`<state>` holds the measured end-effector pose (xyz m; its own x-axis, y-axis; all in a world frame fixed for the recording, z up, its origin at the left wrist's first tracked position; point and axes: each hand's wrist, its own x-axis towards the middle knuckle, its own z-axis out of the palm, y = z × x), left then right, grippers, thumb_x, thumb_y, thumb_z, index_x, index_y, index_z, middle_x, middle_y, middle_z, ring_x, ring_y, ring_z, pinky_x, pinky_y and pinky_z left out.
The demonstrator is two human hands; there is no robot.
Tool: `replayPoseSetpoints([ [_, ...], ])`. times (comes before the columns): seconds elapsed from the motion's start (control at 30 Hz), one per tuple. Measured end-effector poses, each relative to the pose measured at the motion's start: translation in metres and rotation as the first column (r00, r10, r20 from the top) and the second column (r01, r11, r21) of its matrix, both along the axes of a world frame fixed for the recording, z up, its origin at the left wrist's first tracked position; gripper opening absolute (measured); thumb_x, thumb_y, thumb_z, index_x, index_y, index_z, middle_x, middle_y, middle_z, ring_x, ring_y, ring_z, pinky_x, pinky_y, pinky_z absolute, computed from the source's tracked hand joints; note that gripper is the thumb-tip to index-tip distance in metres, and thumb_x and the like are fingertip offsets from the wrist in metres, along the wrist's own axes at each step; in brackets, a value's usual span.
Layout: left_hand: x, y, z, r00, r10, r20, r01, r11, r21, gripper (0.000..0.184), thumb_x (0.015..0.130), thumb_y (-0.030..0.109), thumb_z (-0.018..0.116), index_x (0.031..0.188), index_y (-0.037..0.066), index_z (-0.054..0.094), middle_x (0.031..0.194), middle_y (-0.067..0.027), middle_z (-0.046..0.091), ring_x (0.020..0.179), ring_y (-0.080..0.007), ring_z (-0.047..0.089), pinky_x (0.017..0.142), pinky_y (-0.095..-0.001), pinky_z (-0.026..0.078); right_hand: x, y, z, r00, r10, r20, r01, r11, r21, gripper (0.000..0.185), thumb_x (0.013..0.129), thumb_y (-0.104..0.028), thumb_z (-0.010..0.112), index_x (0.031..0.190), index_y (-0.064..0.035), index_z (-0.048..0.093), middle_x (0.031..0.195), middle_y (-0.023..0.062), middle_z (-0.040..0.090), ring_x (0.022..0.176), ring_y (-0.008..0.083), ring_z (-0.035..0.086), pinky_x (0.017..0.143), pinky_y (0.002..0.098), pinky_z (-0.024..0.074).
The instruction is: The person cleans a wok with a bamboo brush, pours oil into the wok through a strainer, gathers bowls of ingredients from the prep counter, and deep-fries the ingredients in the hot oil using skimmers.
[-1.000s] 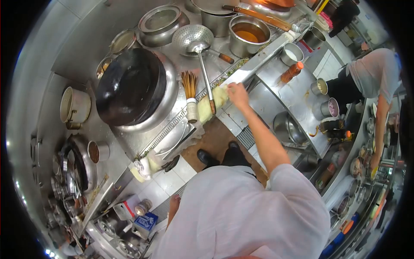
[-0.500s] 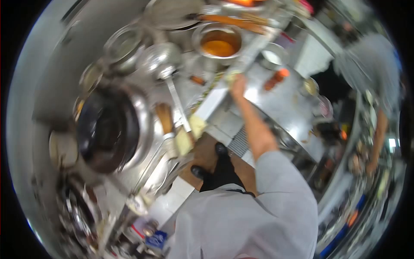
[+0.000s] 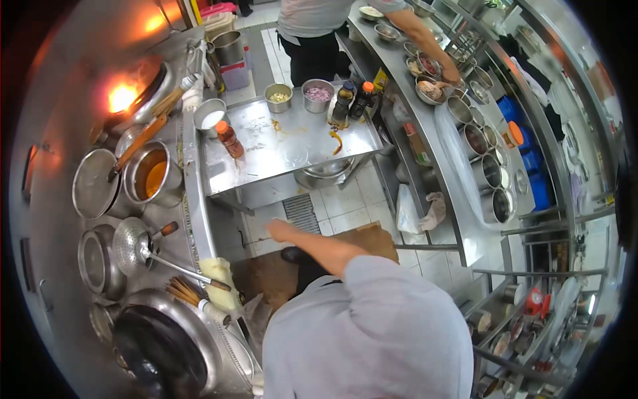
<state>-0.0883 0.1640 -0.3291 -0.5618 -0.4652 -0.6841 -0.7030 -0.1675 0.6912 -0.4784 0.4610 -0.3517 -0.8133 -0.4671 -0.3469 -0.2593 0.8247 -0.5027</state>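
Note:
My right hand (image 3: 282, 230) hangs over the floor between the stove counter and the steel table (image 3: 252, 163); its fingers are too small and blurred to read, and no object shows in it. A pale folded cloth (image 3: 220, 282) lies on the counter's edge, left of and below the hand. Across it rests the handle of a perforated ladle (image 3: 133, 246). Beside the ladle is a bamboo brush (image 3: 187, 291) with a wrapped handle. The dark wok (image 3: 159, 349) sits at the lower left. My left hand is out of view.
Flames (image 3: 123, 98) rise at a far burner. A pot of orange liquid (image 3: 154, 178) stands on the stove. The steel table bears a red bottle (image 3: 230, 139), dark bottles and small pots. A co-worker (image 3: 310, 30) reaches over a counter of bowls (image 3: 430, 90).
The view has swung right, bringing the steel table and flames into view. My right hand has left the cloth on the counter edge and is now over the floor.

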Motion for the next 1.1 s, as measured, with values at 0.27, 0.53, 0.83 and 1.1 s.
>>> replayPoseSetpoints([
  [0.27,0.043,-0.011,0.006,0.999,-0.027,-0.041,0.027,1.000,0.013,0.031,0.091,0.013,0.058,0.121,0.008,0.056,0.095,-0.0074,0.063,0.078,-0.0124,0.060,0.063,-0.0261,0.049,0.088,0.192,0.137,0.790,-0.345,0.506,0.579,0.692,-0.431,0.023,0.089,-0.016,0.057,0.107,-0.0057,0.066,0.095,0.0052,0.067,0.083,0.0110,0.060,0.073,0.0268,0.0493],
  [0.53,0.105,0.008,0.024,0.992,0.114,0.062,-0.109,0.990,-0.086,0.030,0.091,0.013,0.057,0.121,0.008,0.056,0.095,-0.0071,0.063,0.079,-0.0123,0.060,0.064,-0.0264,0.050,0.043,0.310,0.147,0.550,-0.386,0.741,0.782,-0.074,-0.618,0.019,0.095,-0.020,0.046,0.102,-0.0072,0.058,0.091,0.0031,0.062,0.085,0.0135,0.061,0.075,0.0307,0.0505],
  [0.83,0.165,0.056,0.085,0.955,0.266,0.134,-0.232,0.947,-0.222,0.030,0.091,0.013,0.057,0.121,0.007,0.056,0.094,-0.0068,0.063,0.080,-0.0123,0.059,0.065,-0.0268,0.050,-0.099,0.445,0.123,0.555,-0.832,-0.004,0.694,0.466,-0.550,0.025,0.084,-0.025,0.051,0.093,-0.0059,0.065,0.083,0.0160,0.064,0.081,0.0255,0.062,0.074,0.0344,0.0463],
  [1.1,0.094,0.108,0.072,0.980,0.112,0.164,-0.085,0.983,-0.163,0.030,0.091,0.013,0.057,0.121,0.007,0.056,0.094,-0.0066,0.063,0.081,-0.0122,0.059,0.066,-0.0271,0.050,-0.114,0.413,0.061,0.851,-0.477,-0.218,0.524,0.793,0.310,0.029,0.085,-0.018,0.053,0.112,-0.0061,0.058,0.122,0.0211,0.057,0.101,0.0381,0.061,0.085,0.0479,0.0504],
])
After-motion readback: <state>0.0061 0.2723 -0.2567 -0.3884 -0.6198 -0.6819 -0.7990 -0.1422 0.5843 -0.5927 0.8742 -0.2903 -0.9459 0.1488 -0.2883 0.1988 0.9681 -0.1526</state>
